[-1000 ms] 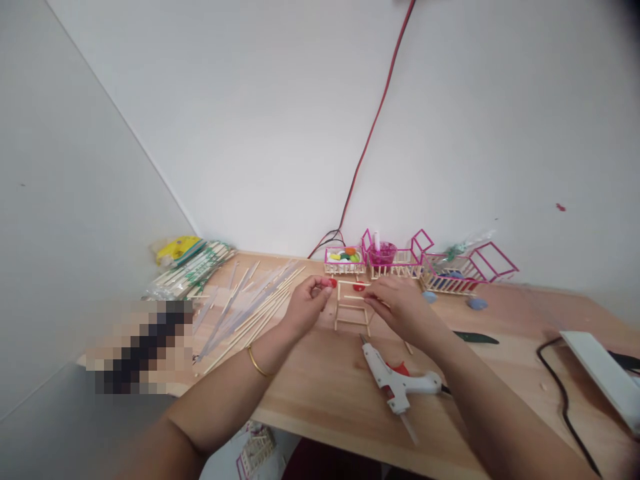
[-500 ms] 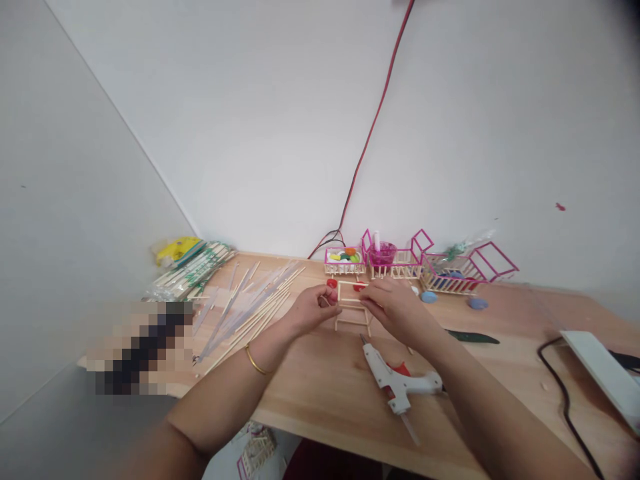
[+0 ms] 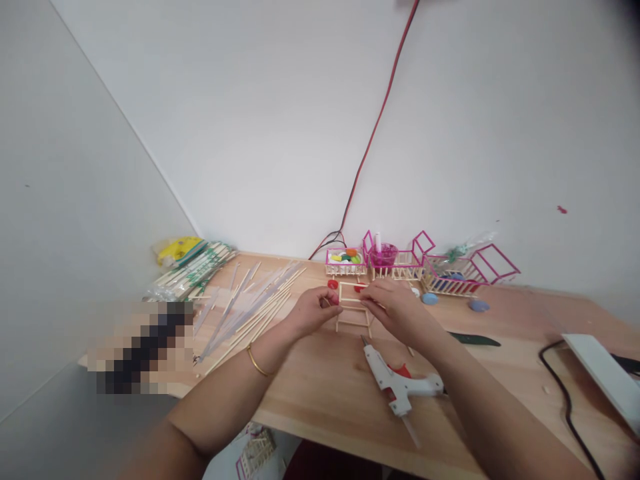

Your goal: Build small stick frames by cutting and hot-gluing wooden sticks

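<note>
Between my hands stands a small frame of pale wooden sticks point(image 3: 354, 323), its lower part resting on the table. My left hand point(image 3: 319, 309) pinches its upper left corner between thumb and fingers. Over on the right side, my right hand point(image 3: 387, 300) grips the upper end of the same frame, and its fingers hide that corner. A white hot glue gun point(image 3: 400, 383) with a red trigger lies just in front of the frame, a clear glue stick poking from its rear.
Loose sticks point(image 3: 265, 313) and a bagged bundle of sticks point(image 3: 200, 267) lie left. Along the wall stand a small stick basket point(image 3: 346, 267) and pink-edged stick carts point(image 3: 453, 277). A green blade-like object point(image 3: 475, 339), blue discs point(image 3: 430, 299) and a white box with a black cable point(image 3: 600, 373) are right.
Both hands keep their hold on the stick frame. The whole view has shifted very slightly; nothing else has visibly moved.
</note>
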Tool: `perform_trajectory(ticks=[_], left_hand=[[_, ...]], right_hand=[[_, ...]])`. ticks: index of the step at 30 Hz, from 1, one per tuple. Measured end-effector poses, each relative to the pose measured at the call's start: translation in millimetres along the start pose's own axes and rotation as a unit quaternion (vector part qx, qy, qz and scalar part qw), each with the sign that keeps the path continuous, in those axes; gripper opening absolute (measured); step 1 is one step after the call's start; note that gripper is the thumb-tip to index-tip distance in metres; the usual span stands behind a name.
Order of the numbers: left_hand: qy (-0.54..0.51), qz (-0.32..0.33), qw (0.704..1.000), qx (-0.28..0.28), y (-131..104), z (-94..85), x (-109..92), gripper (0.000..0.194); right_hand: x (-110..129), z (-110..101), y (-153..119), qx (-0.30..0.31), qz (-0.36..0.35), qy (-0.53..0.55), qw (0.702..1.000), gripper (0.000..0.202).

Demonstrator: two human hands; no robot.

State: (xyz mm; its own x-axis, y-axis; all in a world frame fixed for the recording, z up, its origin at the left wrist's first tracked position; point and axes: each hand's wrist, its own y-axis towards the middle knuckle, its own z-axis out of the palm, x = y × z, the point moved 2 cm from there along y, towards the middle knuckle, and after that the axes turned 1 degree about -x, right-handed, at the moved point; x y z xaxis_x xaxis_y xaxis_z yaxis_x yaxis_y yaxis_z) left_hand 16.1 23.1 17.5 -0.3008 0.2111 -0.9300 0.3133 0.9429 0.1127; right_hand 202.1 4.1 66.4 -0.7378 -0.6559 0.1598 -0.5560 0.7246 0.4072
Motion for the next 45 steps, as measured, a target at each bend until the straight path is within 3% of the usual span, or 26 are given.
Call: perform_trajectory(ticks=[20, 26, 29, 33, 36, 40, 42, 45], left_hand=[[-0.002, 0.011, 1.000, -0.008, 0, 0.6, -2, 0.024], [-0.015, -0.002, 1.000, -0.009, 0, 1.5, 0, 0.024], [-0.003, 0.001, 1.000, -0.010, 1, 1.1, 1, 0.022], [0.028, 0.020, 0.999, -0.011, 0, -1.6, -1, 0.024], [0.087, 0.092, 0.990, -0.065, -2, -5.9, -8, 0.029], [0.201, 0.272, 0.930, -0.145, -10, -5.3, -23, 0.017], [0.249, 0.325, 0.899, -0.153, -12, -0.1, -28, 0.016], [0.315, 0.353, 0.871, -0.133, -13, 11.7, -37, 0.015]], right_hand=[[-1, 2, -1, -0.002, -0.011, 0.006, 1.000, 0.018], [-8, -5, -5, -0.030, -0.002, 0.031, 0.999, 0.015], [-15, -17, -12, -0.040, 0.047, 0.058, 0.996, 0.017], [-30, -21, -24, 0.048, 0.171, 0.095, 0.980, 0.019], [-39, -8, -29, 0.099, 0.200, 0.173, 0.959, 0.021], [-48, 15, -28, 0.099, 0.200, 0.289, 0.931, 0.022], [-52, 24, -27, 0.096, 0.202, 0.341, 0.913, 0.022], [-54, 29, -26, 0.088, 0.208, 0.395, 0.890, 0.023]])
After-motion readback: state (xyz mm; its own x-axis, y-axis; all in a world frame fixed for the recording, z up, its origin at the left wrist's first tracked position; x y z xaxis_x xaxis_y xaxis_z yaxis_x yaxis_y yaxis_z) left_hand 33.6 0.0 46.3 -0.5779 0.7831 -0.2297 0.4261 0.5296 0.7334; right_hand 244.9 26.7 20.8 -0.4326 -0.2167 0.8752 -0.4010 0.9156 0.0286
